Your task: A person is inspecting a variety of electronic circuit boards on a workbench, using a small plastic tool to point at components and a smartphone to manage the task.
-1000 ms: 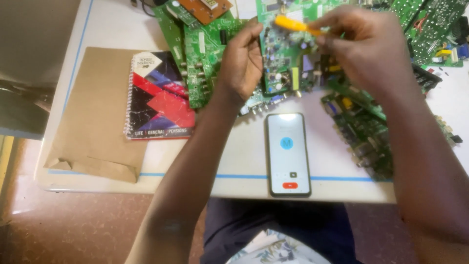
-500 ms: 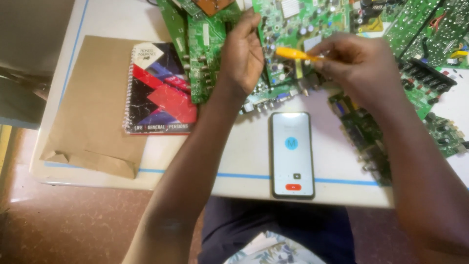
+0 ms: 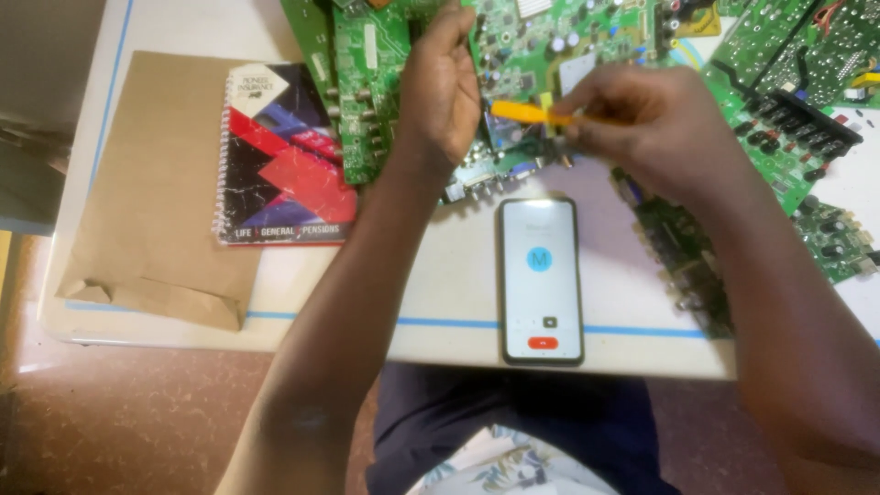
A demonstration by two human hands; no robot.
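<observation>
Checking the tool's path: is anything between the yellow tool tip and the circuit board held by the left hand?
Nothing visible. The right hand holds the yellow tool with its tip over the green circuit board, which the left hand grips at its left edge.

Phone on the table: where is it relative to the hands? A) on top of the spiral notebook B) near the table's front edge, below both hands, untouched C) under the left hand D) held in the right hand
B: the phone lies flat by the table edge, screen lit, apart from the left hand and the right hand.
</observation>
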